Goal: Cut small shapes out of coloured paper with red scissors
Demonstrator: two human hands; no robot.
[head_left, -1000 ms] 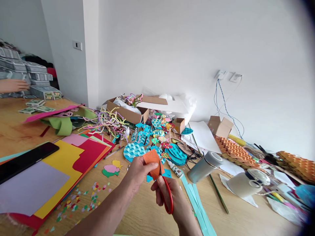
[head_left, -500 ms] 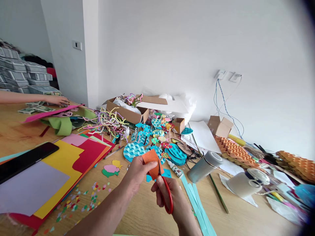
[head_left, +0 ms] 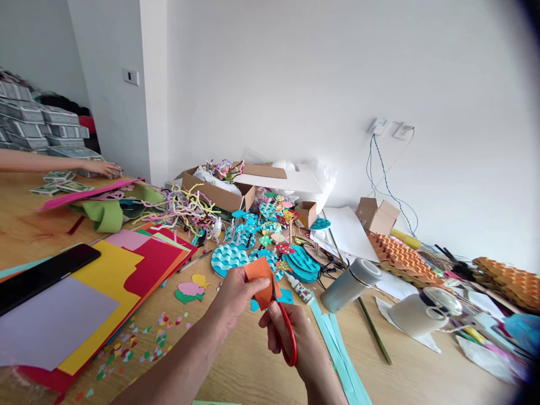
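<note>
My left hand (head_left: 238,295) pinches a small piece of orange paper (head_left: 258,274) between thumb and fingers, above the table. Faint drawn lines show on the paper. My right hand (head_left: 291,329) is closed around the red handles of a pair of scissors (head_left: 291,343). Their blades meet the paper's right side, partly hidden by it. Just left of my hands lie cut paper fish (head_left: 189,289) in pink, green and yellow. Blue paper scraps (head_left: 287,297) rest behind the scissors, near a small glue bottle (head_left: 301,289).
Coloured paper sheets (head_left: 126,315) and a black phone (head_left: 50,275) lie at left, with confetti scraps (head_left: 130,349) beside them. To the right stand a grey flask (head_left: 350,286) and a white jug (head_left: 422,312). Light blue strips (head_left: 337,349) lie near my right arm. Another person's hand (head_left: 103,167) reaches in at far left.
My hands, the orange paper and the scissors keep almost the same position. At far left the other person's hand has shifted slightly to the right.
</note>
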